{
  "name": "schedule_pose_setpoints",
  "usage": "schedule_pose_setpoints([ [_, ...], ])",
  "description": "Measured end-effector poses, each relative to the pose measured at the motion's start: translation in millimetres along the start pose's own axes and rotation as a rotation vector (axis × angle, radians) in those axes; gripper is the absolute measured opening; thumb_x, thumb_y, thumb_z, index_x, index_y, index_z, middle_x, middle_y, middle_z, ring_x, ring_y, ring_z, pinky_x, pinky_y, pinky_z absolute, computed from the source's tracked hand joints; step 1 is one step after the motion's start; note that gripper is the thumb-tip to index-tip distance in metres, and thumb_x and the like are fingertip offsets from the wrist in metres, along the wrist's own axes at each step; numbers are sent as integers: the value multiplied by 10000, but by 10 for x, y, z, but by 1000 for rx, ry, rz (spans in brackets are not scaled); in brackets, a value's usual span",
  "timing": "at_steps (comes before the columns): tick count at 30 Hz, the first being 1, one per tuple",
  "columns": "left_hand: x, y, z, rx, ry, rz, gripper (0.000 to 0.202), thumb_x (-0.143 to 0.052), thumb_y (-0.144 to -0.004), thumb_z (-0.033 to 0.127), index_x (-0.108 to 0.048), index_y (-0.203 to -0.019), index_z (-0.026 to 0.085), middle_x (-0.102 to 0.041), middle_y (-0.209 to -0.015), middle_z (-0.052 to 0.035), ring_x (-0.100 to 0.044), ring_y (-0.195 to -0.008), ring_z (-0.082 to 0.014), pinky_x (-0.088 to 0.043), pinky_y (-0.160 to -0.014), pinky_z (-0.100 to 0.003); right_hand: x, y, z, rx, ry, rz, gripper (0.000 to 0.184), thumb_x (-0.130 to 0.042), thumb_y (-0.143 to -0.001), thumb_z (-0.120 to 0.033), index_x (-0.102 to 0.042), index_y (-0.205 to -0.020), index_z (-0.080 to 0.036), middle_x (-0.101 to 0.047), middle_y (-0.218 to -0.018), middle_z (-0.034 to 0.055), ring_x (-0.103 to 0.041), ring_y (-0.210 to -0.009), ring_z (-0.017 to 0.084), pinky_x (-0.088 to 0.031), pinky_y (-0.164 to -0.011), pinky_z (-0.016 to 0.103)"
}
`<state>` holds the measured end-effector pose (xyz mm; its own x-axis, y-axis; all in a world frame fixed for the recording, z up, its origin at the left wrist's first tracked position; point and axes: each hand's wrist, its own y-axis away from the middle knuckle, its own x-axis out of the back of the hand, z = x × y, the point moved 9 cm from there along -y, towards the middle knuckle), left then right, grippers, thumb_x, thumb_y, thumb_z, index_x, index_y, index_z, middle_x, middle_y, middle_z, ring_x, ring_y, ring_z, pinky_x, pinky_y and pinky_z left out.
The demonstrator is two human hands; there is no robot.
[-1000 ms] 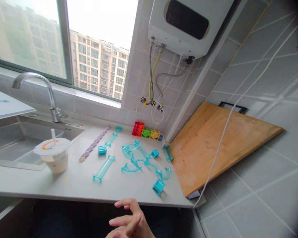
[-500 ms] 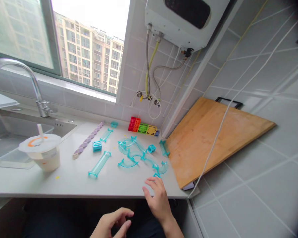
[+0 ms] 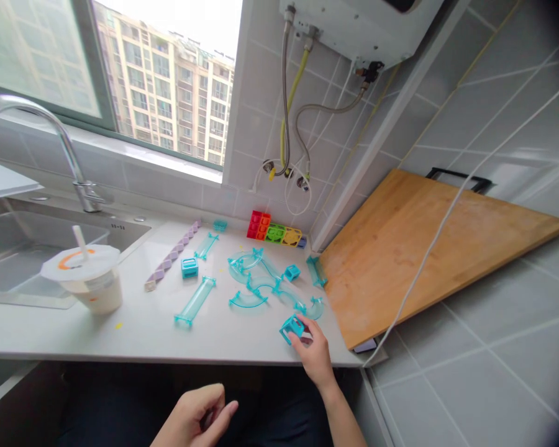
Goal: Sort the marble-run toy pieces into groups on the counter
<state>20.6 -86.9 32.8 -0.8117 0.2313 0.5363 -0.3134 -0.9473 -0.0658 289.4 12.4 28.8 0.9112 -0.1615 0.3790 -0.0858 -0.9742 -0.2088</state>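
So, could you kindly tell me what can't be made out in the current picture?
All in the head view:
Turquoise block: its right side is partly covered by the right hand.
Left hand: curled fingers hide the palm, so I can't tell whether anything is inside.
Water heater: upper part cut off by the top edge.
Cup: small print unreadable.

Near right: teal block partly hidden by right hand. Near: left hand curled, fingertips hidden, wrist cut off. Far right: heater top cut off. Left: sink cut off.
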Motion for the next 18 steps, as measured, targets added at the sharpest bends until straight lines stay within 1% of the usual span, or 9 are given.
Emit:
schedule_pose_setpoints([
  [2,66,-92,62,11,12,-34,382,-512,-987,427,-477,-687,193,-475,-646,29,-406,-602,-114,-379,-568,-222,-129,-57,-37,-57,-199,-59,511,-771,-823,-418,-651,-1264,-189,-691,-1210,145,-675,-1072,289,-608,-842,408],
  [3,107,-157,96,17,28,-50,315,-531,-981,426,-557,-766,196,-542,-692,15,-460,-626,-123,-417,-590,-226,-209,-83,-83,-74,-294,-99,529,-799,-803,-407,-646,-1265,-199,-693,-1225,140,-675,-1087,289,-604,-860,416],
  [5,209,-326,176,12,73,-65,202,-578,-963,400,-634,-1060,232,-665,-903,-28,-579,-739,-148,-500,-673,-247,-381,-125,-237,-81,-454,-193,558,-849,-765,-370,-641,-1263,-227,-688,-1259,126,-672,-1120,288,-596,-891,424],
  [7,348,-540,283,-37,112,-36,435,-642,-930,358,-525,-1344,296,-657,-1219,-74,-640,-932,-179,-553,-788,-287,-540,-154,-453,-58,-569,-286,558,-867,-757,-333,-639,-1261,-257,-683,-1284,108,-664,-1153,285,-587,-915,427],
  [9,469,-778,393,-90,125,-7,660,-714,-880,341,-404,-1463,342,-564,-1414,-90,-631,-1091,-212,-571,-862,-326,-666,-181,-681,-21,-637,-368,534,-853,-783,-315,-635,-1269,-278,-675,-1310,99,-660,-1173,285,-580,-933,436],
  [11,555,-1022,525,-149,127,5,667,-743,-857,340,-430,-1446,342,-570,-1416,-83,-626,-1143,-232,-582,-871,-340,-735,-228,-869,20,-652,-420,514,-828,-816,-313,-628,-1289,-287,-661,-1335,103,-658,-1180,288,-571,-953,449],
  [14,639,-1365,755,-250,135,3,461,-701,-874,272,-554,-1311,294,-669,-1257,-57,-662,-1090,-219,-591,-859,-328,-685,-391,-998,89,-582,-409,530,-794,-851,-330,-597,-1342,-295,-622,-1387,113,-631,-1227,294,-531,-1022,473],
  [16,711,-1560,886,-308,130,30,430,-664,-852,179,-575,-1263,267,-693,-1204,-48,-675,-1068,-208,-590,-875,-324,-560,-571,-970,144,-475,-352,576,-784,-855,-361,-565,-1384,-301,-558,-1461,114,-577,-1299,304,-498,-1067,482],
  [18,800,-1705,983,-371,95,78,470,-618,-816,100,-569,-1259,251,-679,-1250,-61,-659,-1122,-217,-583,-905,-334,-412,-797,-842,173,-324,-282,569,-753,-870,-401,-562,-1395,-292,-523,-1491,113,-539,-1336,308,-481,-1085,484],
])
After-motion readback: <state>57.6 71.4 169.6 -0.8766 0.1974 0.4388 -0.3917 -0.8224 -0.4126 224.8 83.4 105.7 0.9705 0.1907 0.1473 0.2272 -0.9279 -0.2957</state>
